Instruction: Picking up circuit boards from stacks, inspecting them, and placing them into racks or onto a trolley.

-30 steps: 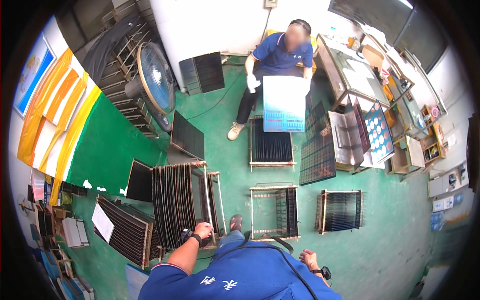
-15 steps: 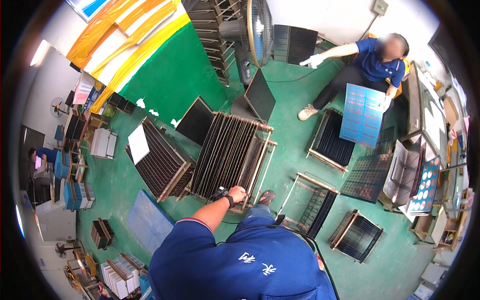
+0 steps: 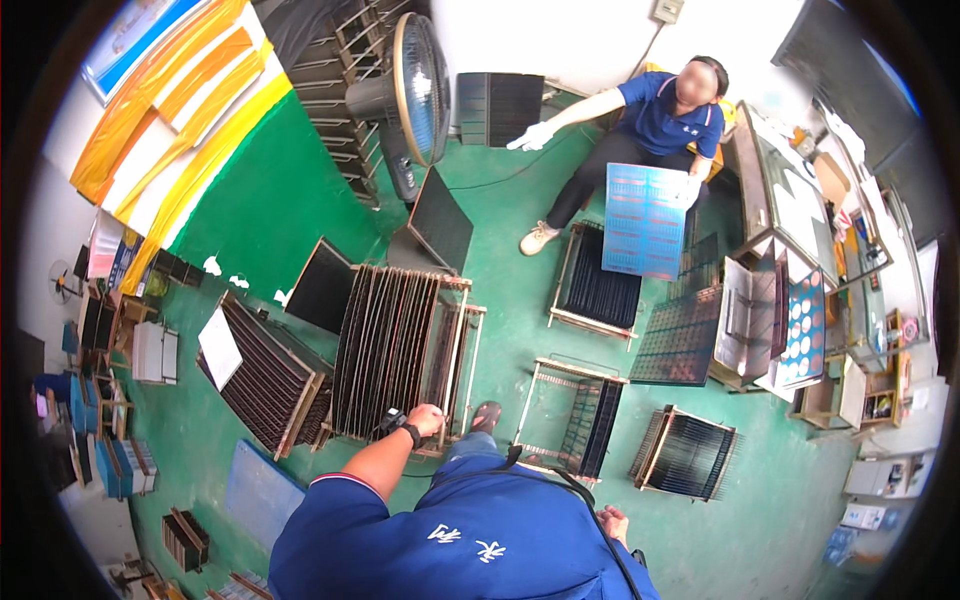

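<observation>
Panel rack (image 3: 388,338) beside black board (image 3: 321,285)

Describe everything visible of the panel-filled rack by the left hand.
The rack is an open frame of pale, brown-stained bars, apparently metal. Thin dark panels stand on edge across most of it; its right end is more open. It stands on the green floor, the left hand at its near right corner, grip unclear.

I'm watching a workshop: a pale-framed rack of thin dark panels (image 3: 390,350) by the left hand (image 3: 428,420), green-painted floor (image 3: 507,325) beyond.
</observation>
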A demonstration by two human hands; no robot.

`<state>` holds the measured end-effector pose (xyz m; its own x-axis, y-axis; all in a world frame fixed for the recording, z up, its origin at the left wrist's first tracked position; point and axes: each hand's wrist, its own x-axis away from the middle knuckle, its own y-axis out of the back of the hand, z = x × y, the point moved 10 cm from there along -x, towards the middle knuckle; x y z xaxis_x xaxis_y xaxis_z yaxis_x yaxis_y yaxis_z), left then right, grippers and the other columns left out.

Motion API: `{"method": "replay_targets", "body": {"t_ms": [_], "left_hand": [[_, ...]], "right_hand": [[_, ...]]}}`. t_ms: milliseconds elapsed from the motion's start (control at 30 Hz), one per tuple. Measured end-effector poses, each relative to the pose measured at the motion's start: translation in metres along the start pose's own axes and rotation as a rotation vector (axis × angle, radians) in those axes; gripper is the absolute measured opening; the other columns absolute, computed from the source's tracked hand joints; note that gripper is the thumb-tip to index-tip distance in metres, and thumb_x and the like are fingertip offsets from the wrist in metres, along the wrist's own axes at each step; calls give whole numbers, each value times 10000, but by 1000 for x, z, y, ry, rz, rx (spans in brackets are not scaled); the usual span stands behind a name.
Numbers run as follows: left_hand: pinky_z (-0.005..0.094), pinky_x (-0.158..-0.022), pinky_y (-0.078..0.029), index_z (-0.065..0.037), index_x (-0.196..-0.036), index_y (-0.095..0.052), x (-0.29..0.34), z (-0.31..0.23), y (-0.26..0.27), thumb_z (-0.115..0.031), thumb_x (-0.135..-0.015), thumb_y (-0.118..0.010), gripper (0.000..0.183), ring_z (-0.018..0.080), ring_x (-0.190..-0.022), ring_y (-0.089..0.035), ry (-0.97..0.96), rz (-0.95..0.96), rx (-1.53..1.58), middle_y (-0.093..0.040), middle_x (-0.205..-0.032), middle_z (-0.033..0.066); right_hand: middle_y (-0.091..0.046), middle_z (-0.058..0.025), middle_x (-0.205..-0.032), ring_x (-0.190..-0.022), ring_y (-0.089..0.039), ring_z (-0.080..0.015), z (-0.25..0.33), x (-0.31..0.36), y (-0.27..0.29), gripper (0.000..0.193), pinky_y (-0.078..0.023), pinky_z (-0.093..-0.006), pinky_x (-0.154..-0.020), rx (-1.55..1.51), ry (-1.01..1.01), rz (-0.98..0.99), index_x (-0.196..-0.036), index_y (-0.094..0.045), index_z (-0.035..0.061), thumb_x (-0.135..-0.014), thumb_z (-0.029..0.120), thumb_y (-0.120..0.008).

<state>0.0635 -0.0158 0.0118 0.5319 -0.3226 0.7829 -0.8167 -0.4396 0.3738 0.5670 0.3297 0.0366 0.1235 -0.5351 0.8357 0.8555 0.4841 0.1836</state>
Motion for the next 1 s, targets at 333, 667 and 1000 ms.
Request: {"method": "replay_targets", "body": {"t_ms": [333,667,1000], "left_hand": [[289,-501,-493,-88,-801,-690,-2,-15,6,-252,-831,-601,189,151,-516,-609,-19,-79,63,-625,-599,64],[287,-499,-500,-77,-843,-673,-13,-10,-5,-243,-861,-592,186,147,-534,-604,-93,-65,-100,-620,-615,54],[424,-671,-492,-88,-743,-689,-6,-4,-6,-299,-775,-611,227,362,-749,-632,-125,-130,-53,-646,-740,173]], "right_hand": [[-659,-157,-932,-699,-648,-250,2,14,-4,422,-528,-362,-576,88,-26,-38,-1222,-496,-26,-823,69,-596],[-649,-189,-943,-779,-646,-294,20,18,-3,432,-531,-403,-641,108,10,-57,-1206,-500,-29,-793,31,-613],[-649,-178,-947,-725,-635,-243,2,-7,14,427,-540,-354,-650,-60,-4,41,-1212,-496,-69,-809,25,-601]]}}
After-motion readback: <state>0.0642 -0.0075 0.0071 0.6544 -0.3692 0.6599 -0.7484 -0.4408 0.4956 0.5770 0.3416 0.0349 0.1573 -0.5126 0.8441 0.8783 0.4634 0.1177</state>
